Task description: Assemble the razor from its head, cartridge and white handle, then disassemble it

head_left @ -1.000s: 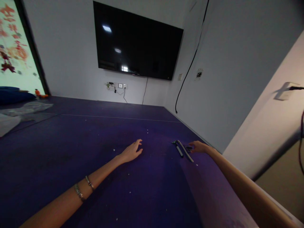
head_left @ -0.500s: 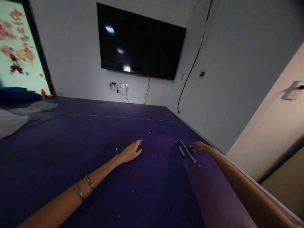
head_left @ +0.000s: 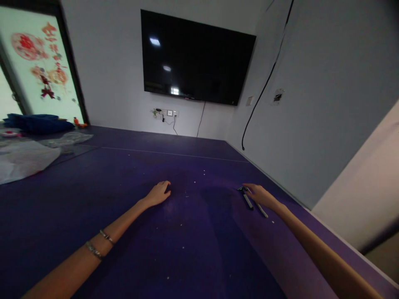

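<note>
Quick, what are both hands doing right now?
Left hand: open, holding nothing I can see.
Right hand: by the razor; its grip cannot be told.

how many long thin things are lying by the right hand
2: a razor-like tool near the fingertips of the right hand, and a pale strip partly hidden by that hand. The hand may hide more.

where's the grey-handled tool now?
Head view, right of centre: the grey-handled tool lies on the purple surface by the right hand, just left of the pale strip.
</note>
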Available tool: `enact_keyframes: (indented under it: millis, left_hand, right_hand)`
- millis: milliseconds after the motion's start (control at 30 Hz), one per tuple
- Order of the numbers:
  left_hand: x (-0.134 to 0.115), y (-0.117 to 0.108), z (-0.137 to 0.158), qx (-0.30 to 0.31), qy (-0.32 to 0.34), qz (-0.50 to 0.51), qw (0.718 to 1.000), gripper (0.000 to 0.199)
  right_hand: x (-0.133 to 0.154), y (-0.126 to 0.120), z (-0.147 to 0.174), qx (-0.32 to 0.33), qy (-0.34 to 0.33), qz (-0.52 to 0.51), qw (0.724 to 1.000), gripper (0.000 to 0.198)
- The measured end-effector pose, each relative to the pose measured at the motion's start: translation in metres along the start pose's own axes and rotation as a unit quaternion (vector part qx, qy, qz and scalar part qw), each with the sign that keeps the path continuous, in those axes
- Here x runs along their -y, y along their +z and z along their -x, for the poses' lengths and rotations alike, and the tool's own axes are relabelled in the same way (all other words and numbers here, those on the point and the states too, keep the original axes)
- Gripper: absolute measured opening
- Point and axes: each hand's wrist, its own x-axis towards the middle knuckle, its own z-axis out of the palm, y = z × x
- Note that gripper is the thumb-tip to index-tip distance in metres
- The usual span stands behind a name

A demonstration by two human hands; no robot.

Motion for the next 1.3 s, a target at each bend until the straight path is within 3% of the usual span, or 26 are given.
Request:
enact_keyframes:
  millis: [133,267,467,567,700,1300]
  left_hand:
    - [0.026,-0.009,0.013,-0.004,-0.024,-0.028,0.999,0.033]
    - [0.037,-0.013,0.023,-0.014,-0.042,-0.037,0.998,0.035]
    - [0.039,-0.005,0.028,-0.037,-0.054,-0.033,0.997,0.036]
    - [0.040,-0.001,0.031,-0.043,-0.058,-0.040,0.997,0.039]
    - [0.040,0.001,0.033,-0.033,-0.060,-0.059,0.996,0.044]
    - [0.049,0.006,0.033,-0.020,-0.050,-0.093,0.994,0.048]
  right_hand:
    - [0.040,0.019,0.003,-0.012,-0.082,-0.011,0.997,0.042]
    - [0.068,0.040,0.000,-0.012,-0.128,-0.033,0.991,0.043]
    - [0.093,0.070,-0.001,-0.025,-0.080,-0.063,0.994,0.046]
    - [0.096,0.082,0.005,-0.026,-0.045,-0.049,0.997,0.046]
    - [0.094,0.089,0.009,-0.034,-0.046,-0.041,0.998,0.047]
    - [0.092,0.093,0.009,-0.043,-0.057,-0.038,0.997,0.048]
